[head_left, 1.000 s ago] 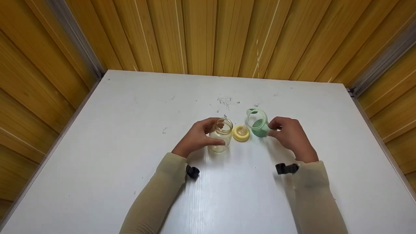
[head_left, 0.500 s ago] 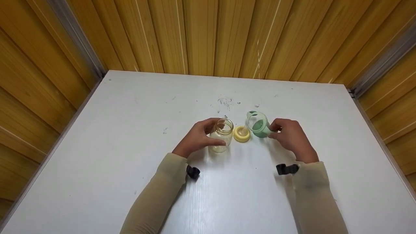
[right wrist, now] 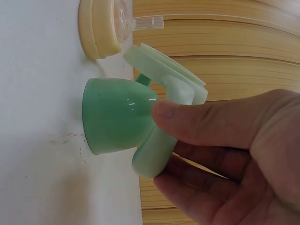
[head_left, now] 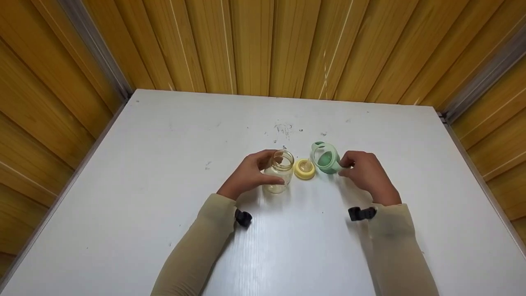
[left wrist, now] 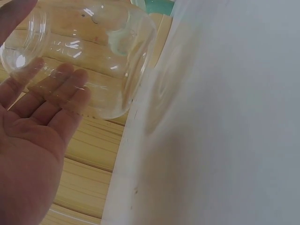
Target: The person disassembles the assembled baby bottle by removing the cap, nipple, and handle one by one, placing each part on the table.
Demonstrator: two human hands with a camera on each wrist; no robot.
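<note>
My left hand [head_left: 251, 172] holds a clear, wide-necked baby bottle [head_left: 280, 171], mouth up, thumb on the near side and fingers behind it. Whether its base touches the table cannot be told. Between thumb and fingers, my right hand [head_left: 366, 173] pinches one grip of a pale green two-handled bottle ring [right wrist: 157, 147]. The ring is tilted and hangs just over a darker green dome-shaped cap [right wrist: 115, 115], which rests on the table. A yellow collar with a clear teat [head_left: 304, 172] stands between the bottle and the green cap.
Everything lies on a white table [head_left: 164, 164] with dark scuff marks [head_left: 283, 129] beyond the hands. Yellow wood-patterned panels [head_left: 250, 45] rise behind the table and at both sides. A black strap device [head_left: 361, 213] is on each wrist.
The green ring has come slightly lower and nearer to me, tilting over the cap. My left hand and the bottle stay in place, as does the yellow collar.
</note>
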